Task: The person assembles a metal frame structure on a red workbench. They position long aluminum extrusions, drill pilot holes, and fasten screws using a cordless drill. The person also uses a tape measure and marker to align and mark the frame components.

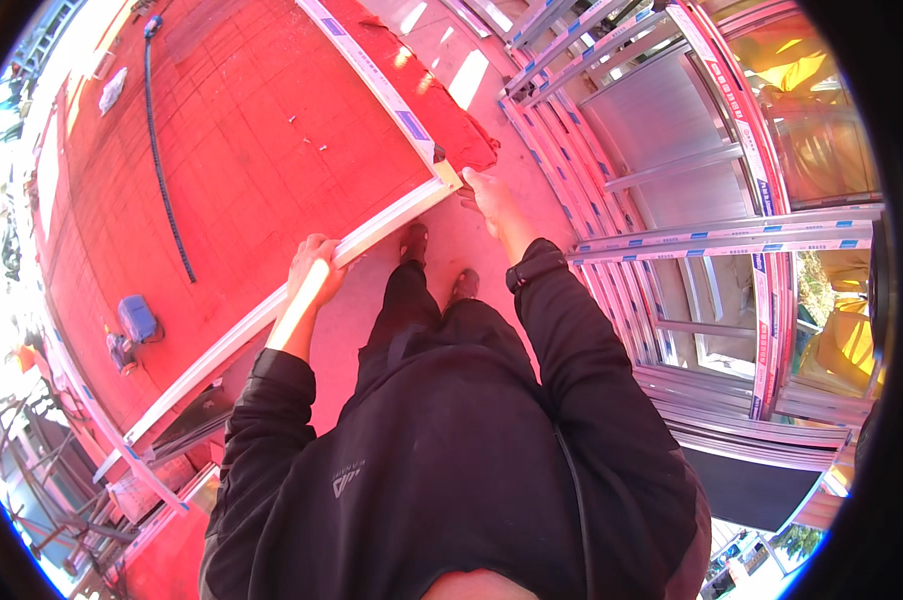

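Note:
A large metal frame (241,328) of pale profiles lies on a red-covered table, its near bar running along the table's edge. My left hand (313,272) is closed over that near bar, fingers on top. My right hand (493,208) is at the frame's right corner, thumb and fingers bent around the corner's end. A side bar (376,82) with printed protective film runs away from this corner. Whether a small part sits between my right fingers is hidden.
On the red table top (241,150) lie a dark strip (161,170) like an extended tape measure, a cordless power tool (123,350) with a blue battery (139,318), and a crumpled clear bag (113,90). Film-wrapped metal profiles (711,240) and framed panels (661,130) stand at right.

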Motion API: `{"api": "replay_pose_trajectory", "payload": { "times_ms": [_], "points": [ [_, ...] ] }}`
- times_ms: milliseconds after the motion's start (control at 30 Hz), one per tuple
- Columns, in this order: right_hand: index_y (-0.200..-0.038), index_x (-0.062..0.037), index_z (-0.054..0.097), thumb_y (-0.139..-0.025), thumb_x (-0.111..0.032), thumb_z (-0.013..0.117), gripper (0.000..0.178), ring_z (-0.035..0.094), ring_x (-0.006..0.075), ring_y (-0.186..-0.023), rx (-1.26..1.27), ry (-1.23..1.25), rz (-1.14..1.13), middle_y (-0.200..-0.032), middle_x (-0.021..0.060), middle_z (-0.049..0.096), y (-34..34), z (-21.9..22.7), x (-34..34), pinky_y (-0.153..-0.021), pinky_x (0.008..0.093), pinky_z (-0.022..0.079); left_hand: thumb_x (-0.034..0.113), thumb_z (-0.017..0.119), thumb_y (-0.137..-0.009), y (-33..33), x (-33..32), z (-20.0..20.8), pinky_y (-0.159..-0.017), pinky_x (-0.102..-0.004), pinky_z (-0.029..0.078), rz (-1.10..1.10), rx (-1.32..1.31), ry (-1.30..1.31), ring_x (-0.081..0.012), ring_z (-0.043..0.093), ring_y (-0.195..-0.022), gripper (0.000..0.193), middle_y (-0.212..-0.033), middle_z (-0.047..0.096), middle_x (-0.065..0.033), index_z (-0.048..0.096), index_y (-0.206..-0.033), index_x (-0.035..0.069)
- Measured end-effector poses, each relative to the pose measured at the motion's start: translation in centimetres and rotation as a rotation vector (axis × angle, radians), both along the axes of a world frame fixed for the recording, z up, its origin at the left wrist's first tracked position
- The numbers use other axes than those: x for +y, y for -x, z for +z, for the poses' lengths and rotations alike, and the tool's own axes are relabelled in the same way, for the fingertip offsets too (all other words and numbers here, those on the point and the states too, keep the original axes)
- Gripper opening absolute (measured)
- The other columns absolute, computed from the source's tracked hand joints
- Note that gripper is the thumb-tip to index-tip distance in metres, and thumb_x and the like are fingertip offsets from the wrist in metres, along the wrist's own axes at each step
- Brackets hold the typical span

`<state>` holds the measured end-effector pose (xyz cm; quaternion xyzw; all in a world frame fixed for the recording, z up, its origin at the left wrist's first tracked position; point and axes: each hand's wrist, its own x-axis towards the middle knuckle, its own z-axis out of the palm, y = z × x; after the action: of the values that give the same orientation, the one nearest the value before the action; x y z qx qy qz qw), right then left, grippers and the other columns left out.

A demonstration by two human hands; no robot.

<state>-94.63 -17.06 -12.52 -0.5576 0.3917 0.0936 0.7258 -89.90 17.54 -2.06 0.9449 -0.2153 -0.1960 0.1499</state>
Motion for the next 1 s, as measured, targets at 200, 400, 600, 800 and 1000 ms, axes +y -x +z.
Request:
{"api": "replay_pose_trajectory", "payload": {
  "times_ms": [200,400,600,800,1000],
  "points": [
    [-0.127,-0.0009,0.068,-0.102,-0.032,0.059,0.041,0.066,0.0157,-0.1,-0.098,-0.078,-0.035,-0.112,0.0092,0.071,1.5,-0.5,0.1,-0.089,0.0316,0.049,0.012,0.061,-0.089,0.8,-0.5,0.0,-0.1,-0.0457,0.05,0.046,0.005,-0.057,-0.0353,0.062,-0.116,0.029,-0.118,0.067,-0.0147,0.071,-0.115,0.006],
    [-0.117,-0.0024,0.073,-0.099,-0.019,0.059,0.029,0.057,0.0089,-0.073,-0.088,0.059,-0.02,-0.085,-0.0018,0.066,2.2,-1.9,0.7,-0.066,0.0272,0.045,0.011,0.057,-0.089,0.8,-0.8,-0.8,-0.099,-0.0459,0.05,0.05,-0.047,-0.077,-0.0352,0.062,-0.116,0.028,-0.113,0.068,-0.0164,0.07,-0.114,0.006],
    [-0.12,-0.0046,0.072,-0.1,-0.012,0.055,0.027,0.065,0.0122,-0.083,-0.097,0.225,0.002,-0.098,0.0028,0.071,2.5,-3.7,2.5,-0.07,0.0285,0.052,0.013,0.058,-0.089,0.7,-0.1,-1.7,-0.094,-0.0477,0.051,0.005,-0.079,-0.066,-0.037,0.063,-0.111,0.024,-0.11,0.069,-0.0152,0.071,-0.108,0.007],
    [-0.134,-0.0039,0.063,-0.1,-0.015,0.049,0.038,0.066,0.0208,-0.111,-0.003,0.175,0.055,-0.129,0.0097,0.067,2.3,-3.1,1.6,-0.083,0.0362,0.055,0.019,0.07,-0.086,1.0,0.4,-1.0,-0.098,-0.0451,0.051,0.048,-0.01,-0.083,-0.0334,0.06,-0.118,0.031,-0.116,0.067,-0.0122,0.069,-0.114,0.007],
    [-0.143,0.0004,0.05,-0.102,-0.016,0.045,0.044,0.068,0.0289,-0.11,-0.041,0.189,0.018,-0.136,0.0172,0.059,4.1,-1.5,-0.1,-0.081,0.0378,0.056,0.046,0.078,-0.082,0.1,4.2,0.4,-0.11,-0.0468,0.041,0.009,-0.05,0.343,-0.0358,0.053,-0.129,0.061,-0.131,0.061,-0.017,0.065,-0.128,0.008]
  ]
}}
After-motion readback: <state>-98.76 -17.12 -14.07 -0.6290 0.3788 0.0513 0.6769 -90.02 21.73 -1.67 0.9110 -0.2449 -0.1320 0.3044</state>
